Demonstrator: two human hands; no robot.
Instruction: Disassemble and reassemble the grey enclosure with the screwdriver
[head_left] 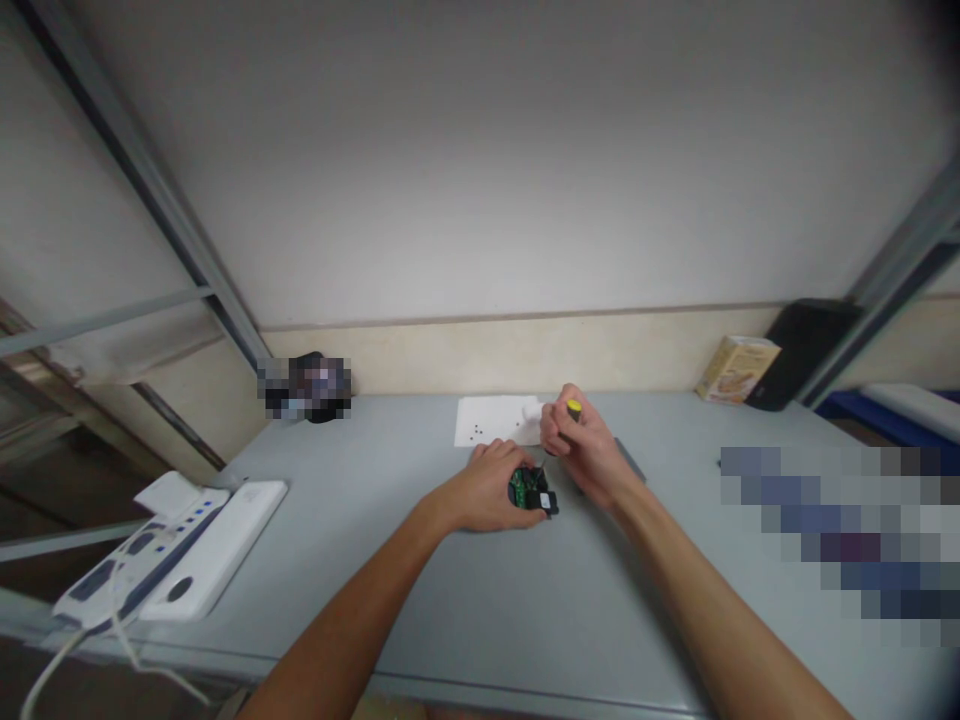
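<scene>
My left hand (495, 487) is closed around a small black device with a green circuit board (519, 488) exposed, holding it near the tabletop. My right hand (581, 440) grips a screwdriver (574, 410) with a yellow-ended dark handle. Its thin shaft points down at the circuit board; whether the tip sits in a screw is too small to tell. Just behind the hands lies a sheet of white paper (487, 415) with several tiny dark pieces on it, which look like screws. A flat grey object (630, 460) is partly hidden behind my right wrist.
On the grey table (480, 600), a white power strip (142, 550) with cables and a white flat device (225, 550) lie at the left. A small carton (739, 370) and a black panel (806, 350) lean at the back right. Blurred-out items are on both sides.
</scene>
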